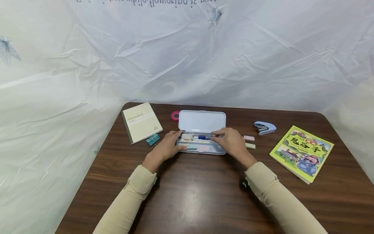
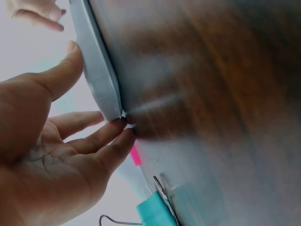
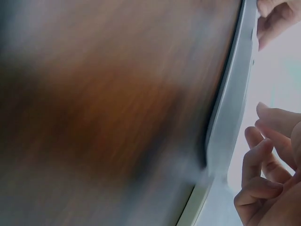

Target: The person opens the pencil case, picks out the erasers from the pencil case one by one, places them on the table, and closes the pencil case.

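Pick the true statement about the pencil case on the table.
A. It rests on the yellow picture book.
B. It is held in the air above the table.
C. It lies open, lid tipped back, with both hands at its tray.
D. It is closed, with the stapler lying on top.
C: the pencil case lies open on the table, lid back, with the left hand and the right hand at its tray.

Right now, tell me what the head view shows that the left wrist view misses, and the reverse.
Only the head view shows the whole table: notebook, pink tape, stapler, picture book, and the right hand over the open case. Only the left wrist view shows the fingertips touching the case's corner. Both show the left hand, the case and the teal clip.
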The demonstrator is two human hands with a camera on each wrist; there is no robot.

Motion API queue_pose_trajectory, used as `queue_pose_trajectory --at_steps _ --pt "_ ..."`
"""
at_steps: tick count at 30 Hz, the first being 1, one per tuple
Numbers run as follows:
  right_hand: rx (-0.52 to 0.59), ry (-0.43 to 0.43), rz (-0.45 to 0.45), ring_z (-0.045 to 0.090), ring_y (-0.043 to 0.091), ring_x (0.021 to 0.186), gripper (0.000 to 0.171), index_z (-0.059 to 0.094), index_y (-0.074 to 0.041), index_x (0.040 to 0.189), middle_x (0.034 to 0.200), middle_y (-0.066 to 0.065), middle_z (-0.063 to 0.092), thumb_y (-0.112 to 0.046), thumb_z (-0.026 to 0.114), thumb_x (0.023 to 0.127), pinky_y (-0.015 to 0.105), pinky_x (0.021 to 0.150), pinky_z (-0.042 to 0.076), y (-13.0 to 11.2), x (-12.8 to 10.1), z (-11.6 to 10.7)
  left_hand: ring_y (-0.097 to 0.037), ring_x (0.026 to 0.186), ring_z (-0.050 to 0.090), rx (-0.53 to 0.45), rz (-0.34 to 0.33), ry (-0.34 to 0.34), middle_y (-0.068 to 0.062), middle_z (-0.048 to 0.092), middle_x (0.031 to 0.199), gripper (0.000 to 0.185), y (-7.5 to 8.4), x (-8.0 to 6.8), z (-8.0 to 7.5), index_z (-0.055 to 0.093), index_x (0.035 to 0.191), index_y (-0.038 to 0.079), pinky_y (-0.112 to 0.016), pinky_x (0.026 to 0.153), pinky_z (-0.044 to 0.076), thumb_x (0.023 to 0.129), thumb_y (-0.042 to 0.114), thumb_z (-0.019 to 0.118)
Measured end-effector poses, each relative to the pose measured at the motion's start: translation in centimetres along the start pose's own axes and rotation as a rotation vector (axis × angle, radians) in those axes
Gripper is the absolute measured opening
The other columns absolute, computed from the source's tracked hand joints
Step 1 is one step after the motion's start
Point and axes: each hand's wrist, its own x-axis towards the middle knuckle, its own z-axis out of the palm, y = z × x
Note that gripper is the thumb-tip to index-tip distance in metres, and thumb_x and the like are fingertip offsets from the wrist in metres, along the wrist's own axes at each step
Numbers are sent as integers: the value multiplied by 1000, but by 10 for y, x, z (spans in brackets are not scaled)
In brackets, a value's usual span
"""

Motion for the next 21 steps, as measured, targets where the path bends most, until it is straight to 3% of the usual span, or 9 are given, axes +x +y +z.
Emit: queue_pose_trajectory --at_steps 3,5,8,11,12,17,21 --pt "2 -27 -12 34 12 55 30 89 -19 130 141 17 82 -32 88 103 27 48 25 -13 7 9 -40 168 43 5 6 3 -26 45 178 94 0 -1 0 38 178 4 -58 138 39 106 41 85" --pt "0 -44 -16 36 13 56 30 89 -21 130 141 14 82 -34 88 103 27 48 26 -21 11 15 -40 168 43 7 5 -2 -25 45 178 94 0 -1 0 37 179 5 -58 137 40 106 41 84" --pt "-10 -57 -17 57 17 66 31 89 -24 132 140 11 83 -35 87 103 30 51 36 -32 18 25 -40 169 42 6 -8 -9 -24 43 180 95 0 -1 -1 35 180 7 -59 137 40 107 44 83" --pt "-31 -55 -20 77 25 91 32 89 -28 132 138 7 85 -40 87 103 36 57 49 -34 29 38 -40 169 42 13 -7 -18 -23 42 181 96 -1 0 -1 34 181 8 -59 136 41 107 47 82" --pt "-29 -51 -24 78 24 96 32 89 -29 131 136 6 85 -41 88 102 36 59 52 -31 34 44 -40 169 42 8 -7 -20 -23 41 181 96 0 0 0 33 181 9 -58 136 41 107 47 82" --pt "-13 -59 -45 75 16 87 34 89 -32 130 128 1 87 -45 92 98 33 56 53 -15 54 68 -38 169 42 -8 -10 -26 -22 42 181 95 5 1 1 34 181 11 -56 137 41 107 45 83" --pt "-13 -54 -61 77 17 100 31 91 -34 126 130 -1 87 -43 94 96 33 62 54 -19 58 77 -38 168 43 -14 -24 -9 -23 43 181 95 4 -2 -2 36 180 10 -56 137 40 106 43 84"
